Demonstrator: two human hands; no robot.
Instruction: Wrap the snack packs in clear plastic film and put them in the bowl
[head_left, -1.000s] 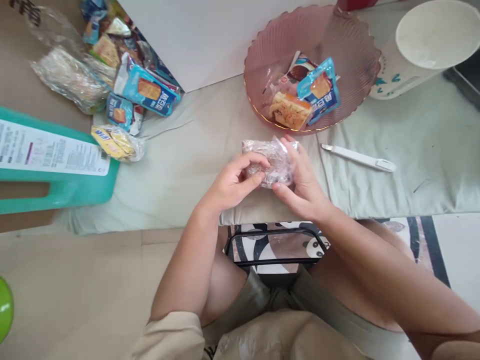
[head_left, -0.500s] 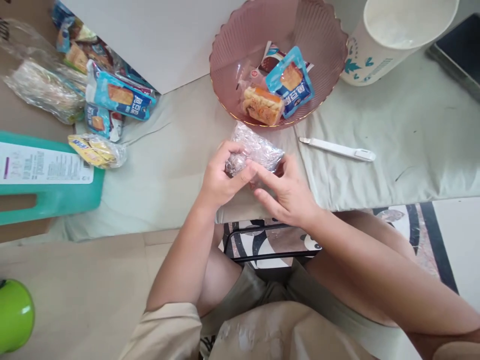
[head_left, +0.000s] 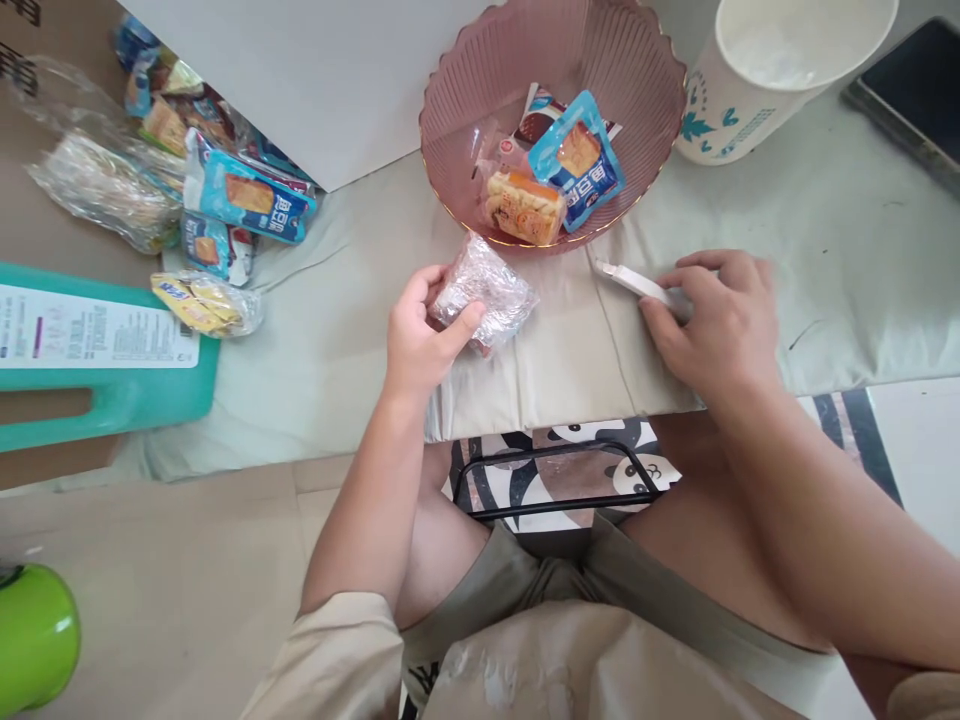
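Observation:
My left hand (head_left: 424, 340) is closed around a packet wrapped in clear plastic film (head_left: 491, 290), thumb across its near face, just in front of the pink bowl. Off to the right, my right hand (head_left: 716, 315) has its fingers and thumb on a white utility knife (head_left: 634, 281), which lies on the cloth with its tip pointing left toward the bowl. The knife's rear end is hidden under the hand. Inside the ribbed pink bowl (head_left: 450, 190) with a gold rim are a blue snack pouch (head_left: 577, 160), a wrapped bread roll (head_left: 523, 205) and a dark-and-white packet (head_left: 540, 115).
A white paper cup (head_left: 731, 115) and a dark phone (head_left: 919, 95) stand at the back right. Leftward lie blue snack pouches (head_left: 251, 195), a yellow packet (head_left: 206, 303) and a teal jug (head_left: 157, 405). A green container (head_left: 37, 635) is at lower left.
My right hand has let go of the wrapped packet and moved right onto the utility knife. The packet stays in my left hand, now turned and more exposed.

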